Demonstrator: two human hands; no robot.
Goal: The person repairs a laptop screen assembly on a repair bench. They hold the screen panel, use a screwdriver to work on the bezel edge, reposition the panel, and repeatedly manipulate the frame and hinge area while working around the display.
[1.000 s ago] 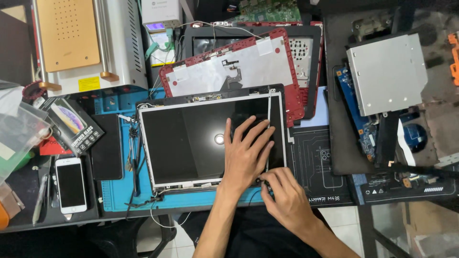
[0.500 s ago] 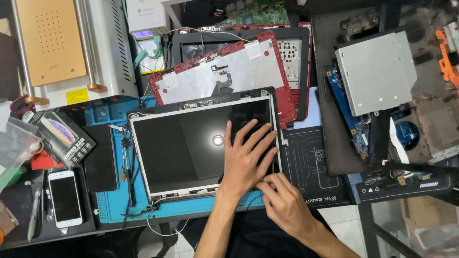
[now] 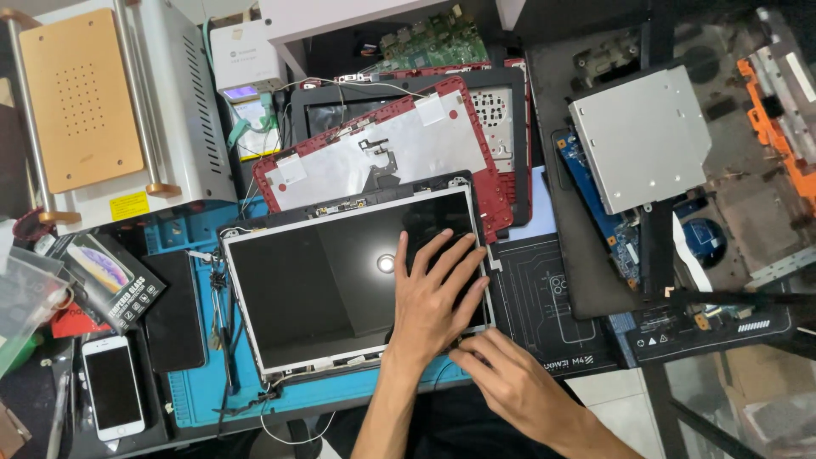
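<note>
The left hand [image 3: 438, 297] lies flat on the right part of the screen panel [image 3: 340, 285], fingers spread apart and pressing on the dark glass. The right hand [image 3: 510, 378] sits just below it at the panel's lower right corner, fingers loosely curled and apart, tips touching the panel's edge; whether they pinch anything there cannot be told.

The panel lies in the middle of the frame, tilted slightly, on a blue mat [image 3: 200, 399] on the bench [image 3: 34, 408]. A lamp's glare shows as a bright spot on the glass just left of the left hand.

Behind the panel, toward the top centre, a red lid [image 3: 382, 157] with a silver inner face leans over it. To the right lies a black mat [image 3: 544, 310] with line markings, and in the upper right a silver drive [image 3: 637, 136] rests on a dark laptop base [image 3: 595, 280].

In the upper left stands a white machine [image 3: 183, 110] with a tan plate [image 3: 81, 98]. In the lower left lie a white phone [image 3: 110, 387], a black phone [image 3: 174, 310] and a small box [image 3: 106, 280].
</note>
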